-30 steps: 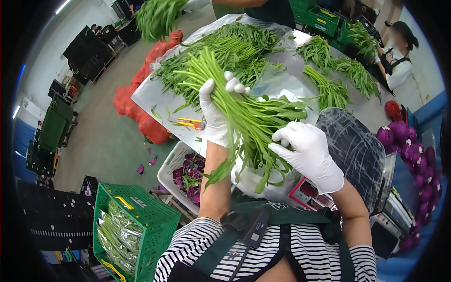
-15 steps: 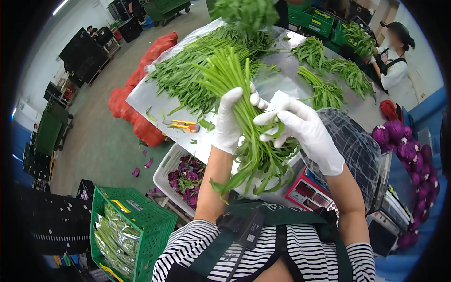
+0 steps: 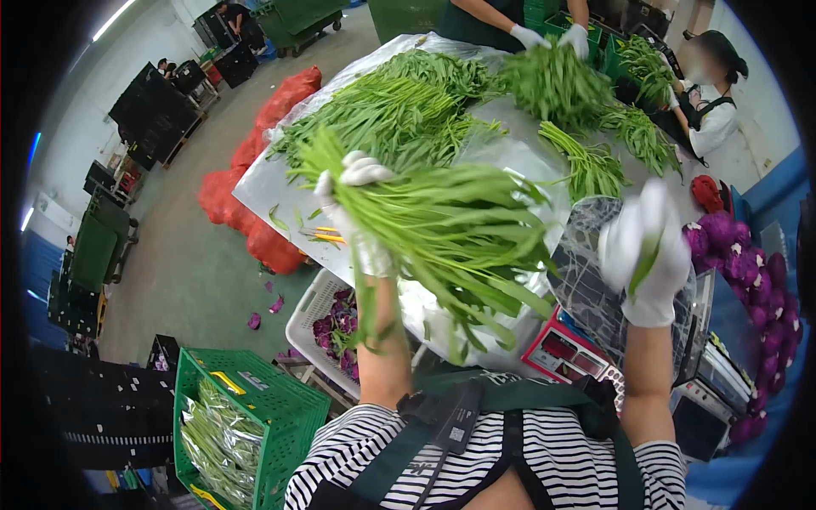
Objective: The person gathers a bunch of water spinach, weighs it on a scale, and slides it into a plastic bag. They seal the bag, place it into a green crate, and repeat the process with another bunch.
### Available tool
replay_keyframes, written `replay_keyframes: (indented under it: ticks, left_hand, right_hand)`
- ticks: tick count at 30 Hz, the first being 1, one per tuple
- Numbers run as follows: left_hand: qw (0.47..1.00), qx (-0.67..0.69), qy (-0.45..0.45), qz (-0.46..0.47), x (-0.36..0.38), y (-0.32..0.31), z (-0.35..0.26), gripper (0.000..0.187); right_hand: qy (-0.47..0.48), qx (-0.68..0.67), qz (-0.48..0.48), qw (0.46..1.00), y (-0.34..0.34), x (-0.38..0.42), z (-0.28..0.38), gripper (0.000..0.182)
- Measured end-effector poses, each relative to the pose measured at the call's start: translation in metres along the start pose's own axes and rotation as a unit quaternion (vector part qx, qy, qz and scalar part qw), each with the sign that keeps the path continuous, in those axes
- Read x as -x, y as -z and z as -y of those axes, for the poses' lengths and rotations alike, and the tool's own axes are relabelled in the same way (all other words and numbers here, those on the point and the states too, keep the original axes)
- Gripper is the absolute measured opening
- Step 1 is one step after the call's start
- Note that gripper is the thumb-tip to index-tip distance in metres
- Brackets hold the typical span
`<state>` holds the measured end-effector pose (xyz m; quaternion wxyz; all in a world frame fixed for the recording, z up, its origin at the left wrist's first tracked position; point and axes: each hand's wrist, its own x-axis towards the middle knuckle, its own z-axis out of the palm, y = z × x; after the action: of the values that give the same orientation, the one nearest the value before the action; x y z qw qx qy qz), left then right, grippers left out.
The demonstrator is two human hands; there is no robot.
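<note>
A large bunch of leafy greens (image 3: 459, 225) is gripped by the stems in my gloved left hand (image 3: 353, 204), its leaves spread out to the right over the table. My gloved right hand (image 3: 648, 251) is apart from the bunch, above the black netting-like wrap (image 3: 586, 280), blurred by motion. A single green leaf (image 3: 644, 262) shows in its closed fingers. Behind the bunch lies a heap of greens (image 3: 382, 106) on the metal table (image 3: 259, 183). A yellow-orange cutter (image 3: 327, 235) lies by my left hand, partly hidden.
A white basket (image 3: 299, 327) with purple scraps and a green crate (image 3: 285, 408) of bagged greens stand left. A red scale (image 3: 561, 347) is near my front. Red sacks (image 3: 225, 200) line the table. Across it, a co-worker's gloved hands (image 3: 552, 38) hold greens; another person (image 3: 714, 93) stands right.
My left hand has moved left and the bunch has swung toward horizontal. My right hand has left the bunch and moved right with a leaf. The co-worker's greens have moved right and down.
</note>
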<state>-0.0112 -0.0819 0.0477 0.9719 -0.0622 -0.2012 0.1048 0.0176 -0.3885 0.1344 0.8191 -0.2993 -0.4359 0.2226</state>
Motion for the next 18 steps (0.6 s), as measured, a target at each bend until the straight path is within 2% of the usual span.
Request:
replay_keyframes:
  ticks: [1, 2, 4, 5, 6, 7, 8, 9, 10, 12, 14, 15, 16, 17, 18]
  left_hand:
    - [0.996, 0.059, -0.012, 0.059, -0.003, -0.004, -0.012, 0.021]
    - [0.997, 0.054, -0.008, 0.060, -0.003, -0.007, -0.021, 0.021]
    - [0.991, 0.067, -0.066, 0.097, -0.002, -0.016, -0.031, 0.017]
    - [0.989, 0.070, -0.063, 0.115, -0.002, -0.017, -0.033, 0.016]
    - [0.989, 0.020, -0.094, 0.110, 0.000, -0.020, -0.030, 0.016]
    - [0.990, 0.041, -0.075, 0.114, -0.001, -0.020, -0.032, 0.016]
    - [0.989, 0.064, -0.057, 0.117, -0.002, -0.019, -0.032, 0.017]
    - [0.988, 0.065, -0.124, 0.069, 0.001, -0.021, -0.025, 0.017]
    - [0.989, 0.066, -0.116, 0.067, -0.001, -0.019, -0.024, 0.017]
    - [0.993, 0.021, -0.078, 0.087, -0.002, -0.015, -0.028, 0.015]
    - [0.993, 0.026, -0.088, 0.076, 0.001, -0.025, -0.011, 0.016]
    - [0.979, -0.146, -0.141, 0.025, 0.000, -0.026, -0.006, 0.020]
    - [0.930, -0.312, -0.192, -0.031, -0.002, -0.028, 0.001, 0.024]
    - [0.866, -0.456, -0.204, -0.021, -0.003, -0.028, 0.013, 0.032]
    - [0.820, -0.541, -0.180, -0.047, -0.001, -0.030, 0.026, 0.033]
  right_hand:
    - [-0.134, 0.096, 0.067, 0.984, -0.001, 0.014, 0.005, 0.025]
    - [-0.263, 0.190, 0.130, 0.937, -0.004, 0.024, 0.008, 0.026]
    - [-0.393, 0.361, 0.249, 0.808, -0.010, 0.032, -0.001, 0.025]
    - [-0.387, 0.362, 0.241, 0.813, -0.008, 0.036, -0.006, 0.025]
    - [-0.349, 0.487, 0.251, 0.760, -0.008, 0.040, -0.011, 0.024]
    - [-0.309, 0.602, 0.253, 0.692, -0.012, 0.042, -0.013, 0.025]
    - [-0.384, 0.563, 0.240, 0.691, -0.011, 0.035, -0.007, 0.027]
    - [-0.377, 0.542, 0.201, 0.724, -0.010, 0.034, -0.005, 0.027]
    - [-0.368, 0.520, 0.166, 0.753, -0.010, 0.033, -0.004, 0.026]
    - [-0.364, 0.511, 0.138, 0.766, -0.018, 0.029, 0.003, 0.021]
    - [-0.329, 0.449, 0.115, 0.823, -0.023, 0.025, 0.004, 0.018]
    - [-0.374, 0.423, 0.126, 0.816, -0.028, 0.020, 0.008, 0.017]
    - [-0.375, 0.349, 0.140, 0.847, -0.023, 0.022, 0.002, 0.025]
    - [-0.394, 0.231, 0.105, 0.883, -0.026, 0.025, -0.006, 0.033]
    - [-0.409, 0.110, 0.066, 0.904, -0.027, 0.026, -0.014, 0.041]
